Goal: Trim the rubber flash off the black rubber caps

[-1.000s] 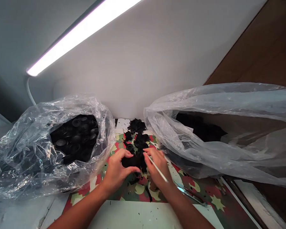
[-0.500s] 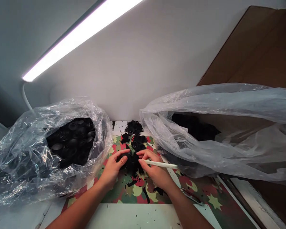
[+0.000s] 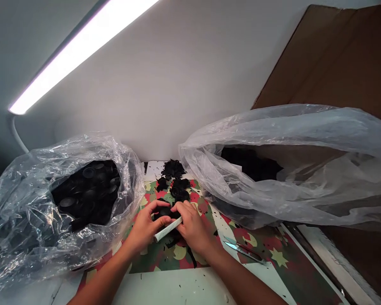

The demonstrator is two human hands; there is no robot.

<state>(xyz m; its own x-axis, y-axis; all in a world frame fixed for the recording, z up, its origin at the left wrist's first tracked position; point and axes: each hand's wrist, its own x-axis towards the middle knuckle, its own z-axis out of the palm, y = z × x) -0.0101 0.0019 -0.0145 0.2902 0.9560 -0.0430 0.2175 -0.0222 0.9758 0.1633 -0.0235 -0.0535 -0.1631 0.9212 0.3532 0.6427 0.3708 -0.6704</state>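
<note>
My left hand [image 3: 146, 224] pinches a round black rubber-like part [image 3: 164, 212] between thumb and fingers. Close against it, my right hand [image 3: 192, 226] grips a pale, thin-handled tool [image 3: 168, 229] whose handle slants down to the left across the front of the black part. The tool's tip is hidden by the fingers. Just beyond my hands lie more black parts [image 3: 179, 189], and behind them a heap of black scraps [image 3: 173, 169].
An open clear bag [image 3: 28, 203] at left holds many black ribbed parts [image 3: 89, 190]. Another open bag [image 3: 305, 127] at right holds black material [image 3: 250, 163]. Scissors [image 3: 245, 250] lie right of my right forearm. A cardboard flap [image 3: 330, 59] rises behind.
The pale tool's handle has swung from pointing right to pointing down-left. My hands are closer together. The view has shifted, and the scissors show more fully.
</note>
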